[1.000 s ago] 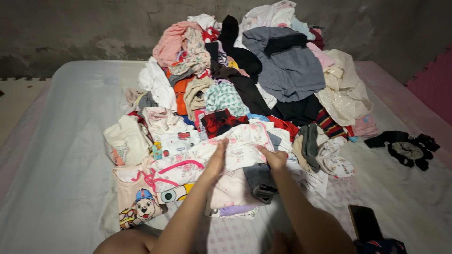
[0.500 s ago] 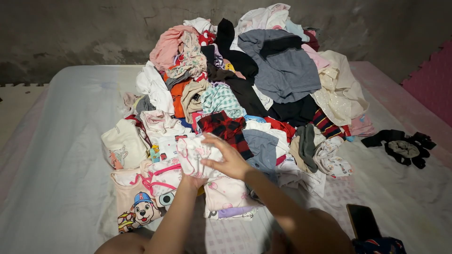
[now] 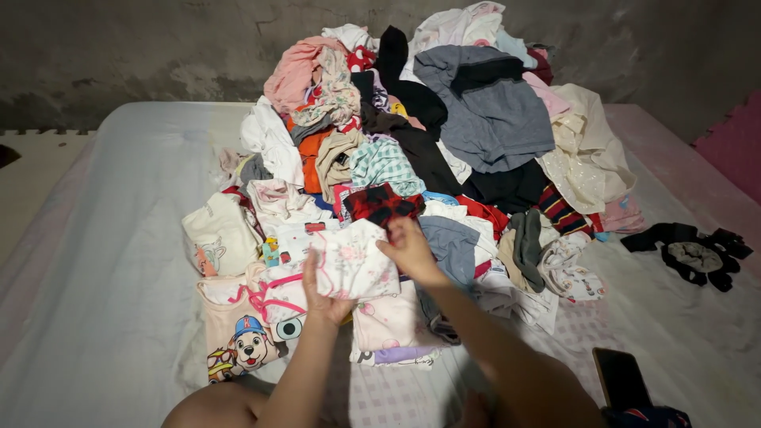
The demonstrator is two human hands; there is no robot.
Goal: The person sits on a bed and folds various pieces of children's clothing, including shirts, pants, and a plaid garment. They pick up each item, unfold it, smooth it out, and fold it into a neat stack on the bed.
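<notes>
Rough grey concrete is backing a pale sheet-covered mattress (image 3: 119, 238), where a heap of crumpled clothes (image 3: 444, 135) is filling the upper centre. At lower centre, the left hand (image 3: 321, 289) and right hand (image 3: 408, 250) are pinching a soft white floral garment (image 3: 353, 261), folded into a rough rectangle, its long axis running left to right, tilting slightly.

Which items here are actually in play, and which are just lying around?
In play: floral white garment, held by left hand and right hand; clothes pile; folded pink pieces.
Lying about: black garment, dark phone, cartoon-dog shirt, pink foam mat.
</notes>
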